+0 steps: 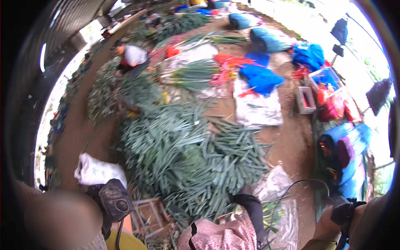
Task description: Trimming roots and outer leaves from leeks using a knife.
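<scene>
Both my arms are raised at the lower corners. On my left wrist (127, 223) a dark boxy device (116, 201) is strapped; a smeared patch covers the area beside it, and I cannot make out the fingers. Bare skin of my right wrist (327, 225) shows at the lower right, next to a black strapped device (342, 209) with a cable; its fingers are hidden too. Yellow-green cloth (125, 241) lies under the left wrist. I see nothing held by either hand. In front of me spreads a big heap of leeks or similar long green stalks (175, 146).
A person in pink patterned clothing (221, 235) is at the bottom centre, beside a wooden crate (150, 216). Another person (134, 56) bends over stalks at the upper left. White sacking (258, 108), blue cloth (262, 79) and blue rolls (268, 39) lie beyond the heap.
</scene>
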Demonstrator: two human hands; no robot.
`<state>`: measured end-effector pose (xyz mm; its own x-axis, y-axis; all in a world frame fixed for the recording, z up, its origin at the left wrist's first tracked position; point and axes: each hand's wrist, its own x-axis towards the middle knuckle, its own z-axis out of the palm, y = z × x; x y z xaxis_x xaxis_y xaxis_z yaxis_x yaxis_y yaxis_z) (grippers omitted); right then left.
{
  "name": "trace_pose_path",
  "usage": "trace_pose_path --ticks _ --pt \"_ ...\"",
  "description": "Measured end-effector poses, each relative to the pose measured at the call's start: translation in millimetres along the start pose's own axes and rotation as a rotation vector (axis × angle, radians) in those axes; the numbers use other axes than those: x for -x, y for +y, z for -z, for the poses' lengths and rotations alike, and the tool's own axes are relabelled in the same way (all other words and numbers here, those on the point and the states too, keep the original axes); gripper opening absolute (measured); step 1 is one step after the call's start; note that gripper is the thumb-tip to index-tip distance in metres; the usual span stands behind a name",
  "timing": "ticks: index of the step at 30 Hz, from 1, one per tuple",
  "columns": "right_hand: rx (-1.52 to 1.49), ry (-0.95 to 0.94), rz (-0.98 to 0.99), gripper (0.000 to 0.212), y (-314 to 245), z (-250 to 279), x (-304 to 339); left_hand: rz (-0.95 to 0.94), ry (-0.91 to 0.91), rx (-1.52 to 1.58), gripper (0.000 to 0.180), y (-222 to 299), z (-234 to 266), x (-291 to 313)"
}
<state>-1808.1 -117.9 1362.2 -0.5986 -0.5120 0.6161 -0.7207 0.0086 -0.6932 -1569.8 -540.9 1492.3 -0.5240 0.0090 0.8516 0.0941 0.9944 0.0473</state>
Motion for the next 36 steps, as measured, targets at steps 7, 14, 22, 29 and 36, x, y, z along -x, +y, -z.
trace_pose_path --ticks 7,14,22,29,36 --pt "0.115 0.018 -0.010 0.053 210 317 -174 -0.002 0.059 0.195 0.044 108 -386 -226" --pt "0.206 0.126 -0.055 0.048 403 560 -238 -0.170 0.000 0.526 0.038 258 -736 -405" --pt "0.251 0.168 -0.066 0.042 706 804 -404 -0.257 -0.035 0.740 0.031 354 -1170 -601" --pt "0.195 0.341 -0.187 0.038 999 967 -578 -0.227 -0.141 0.836 0.025 360 -1559 -766" --pt "0.413 0.289 -0.983 0.037 1419 918 -480 0.009 -0.718 0.390 0.040 279 -1886 -684"
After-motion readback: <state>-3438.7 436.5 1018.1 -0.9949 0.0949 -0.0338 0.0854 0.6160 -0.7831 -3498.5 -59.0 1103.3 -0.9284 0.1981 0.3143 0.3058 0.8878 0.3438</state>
